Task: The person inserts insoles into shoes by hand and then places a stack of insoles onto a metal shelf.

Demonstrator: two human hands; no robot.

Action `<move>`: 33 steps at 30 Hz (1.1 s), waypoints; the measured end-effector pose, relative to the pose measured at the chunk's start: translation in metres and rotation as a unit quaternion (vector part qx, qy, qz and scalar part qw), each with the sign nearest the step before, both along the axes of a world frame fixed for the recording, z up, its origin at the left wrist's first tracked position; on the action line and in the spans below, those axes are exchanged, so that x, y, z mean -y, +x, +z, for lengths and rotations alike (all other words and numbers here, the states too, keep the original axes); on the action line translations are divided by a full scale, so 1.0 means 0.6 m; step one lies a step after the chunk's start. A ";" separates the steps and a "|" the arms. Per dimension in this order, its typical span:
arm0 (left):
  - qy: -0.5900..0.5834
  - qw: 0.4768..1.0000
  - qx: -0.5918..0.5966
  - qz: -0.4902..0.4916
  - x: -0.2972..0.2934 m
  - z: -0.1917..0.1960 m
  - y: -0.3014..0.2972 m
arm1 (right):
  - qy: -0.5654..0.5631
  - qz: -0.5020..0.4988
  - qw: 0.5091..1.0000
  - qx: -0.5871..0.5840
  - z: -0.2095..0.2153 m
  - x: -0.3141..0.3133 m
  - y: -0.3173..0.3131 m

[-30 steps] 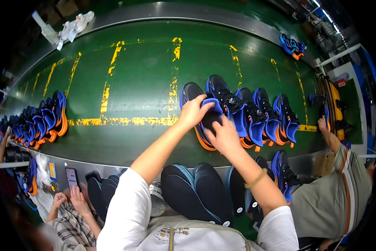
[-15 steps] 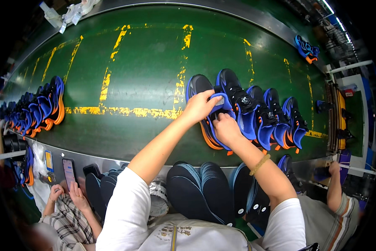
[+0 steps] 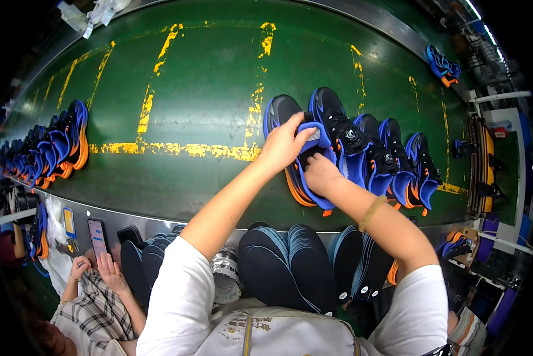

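Note:
A black shoe (image 3: 280, 109) with a blue lining and an orange sole lies on the green belt, toe pointing away from me. My left hand (image 3: 283, 144) is closed on its blue tongue (image 3: 320, 136), pulling it up and open. Into the shoe's opening reaches my right hand (image 3: 322, 175), with its fingers hidden inside, so whether they hold anything cannot be seen. Just right of this shoe stands a matching shoe (image 3: 330, 110) with a round dial on its front.
More such shoes (image 3: 419, 155) line up to the right, and another row (image 3: 76, 133) sits far left. Stacks of black insoles (image 3: 263, 264) stand between me and the green belt (image 3: 210, 77). At the lower left, a person's hands (image 3: 109, 273) are by a phone (image 3: 98, 237).
My right hand has gone deeper into the shoe, and its fingers have dropped out of sight. My left hand keeps hold of the tongue. The person at the right has mostly left view.

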State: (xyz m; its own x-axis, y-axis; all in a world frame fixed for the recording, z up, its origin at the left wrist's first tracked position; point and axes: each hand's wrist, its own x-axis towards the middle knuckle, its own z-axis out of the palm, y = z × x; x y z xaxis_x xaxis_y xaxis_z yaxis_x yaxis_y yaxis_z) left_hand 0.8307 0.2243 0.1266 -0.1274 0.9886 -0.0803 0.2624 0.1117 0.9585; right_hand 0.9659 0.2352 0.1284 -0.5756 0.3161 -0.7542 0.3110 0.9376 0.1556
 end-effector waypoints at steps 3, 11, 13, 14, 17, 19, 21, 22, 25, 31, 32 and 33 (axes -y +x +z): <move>0.142 0.984 -0.094 0.051 0.002 0.001 0.006 | -0.077 0.008 0.990 -0.119 0.038 0.005 0.030; 0.113 0.961 -0.196 -0.162 -0.005 0.027 0.004 | -0.078 -0.174 0.945 -0.264 0.043 0.069 0.082; 0.101 0.959 -0.207 -0.166 0.006 0.031 0.001 | 0.047 -0.188 0.800 -0.568 0.044 0.111 0.118; 0.097 0.960 -0.210 -0.156 0.012 0.033 0.004 | 0.040 -0.212 0.785 -0.581 0.040 0.135 0.134; 0.146 0.961 -0.193 -0.135 0.050 0.050 0.025 | 0.029 -0.267 0.780 -0.565 0.030 0.186 0.176; 0.216 0.952 -0.178 -0.127 0.072 0.066 0.030 | -0.020 -0.299 0.779 -0.551 0.030 0.208 0.205; 0.268 0.936 -0.201 -0.106 0.074 0.069 0.006 | 0.023 -0.330 0.767 -0.550 0.047 0.236 0.224; 0.270 0.924 -0.258 -0.085 0.068 0.076 -0.018 | 0.060 -0.355 0.757 -0.545 0.056 0.253 0.236; 0.289 0.888 -0.357 0.000 0.032 0.075 -0.136 | 0.202 -0.474 0.711 -0.478 0.046 0.321 0.328; 0.378 0.789 -0.436 0.210 -0.022 0.164 -0.121 | 0.198 -0.643 0.657 -0.341 0.014 0.450 0.489; 0.402 0.803 -0.408 0.166 -0.027 0.173 -0.099 | 0.212 -0.669 0.625 -0.344 0.019 0.447 0.486; 0.423 0.815 -0.377 0.121 -0.030 0.175 -0.072 | 0.225 -0.693 0.591 -0.345 0.023 0.444 0.483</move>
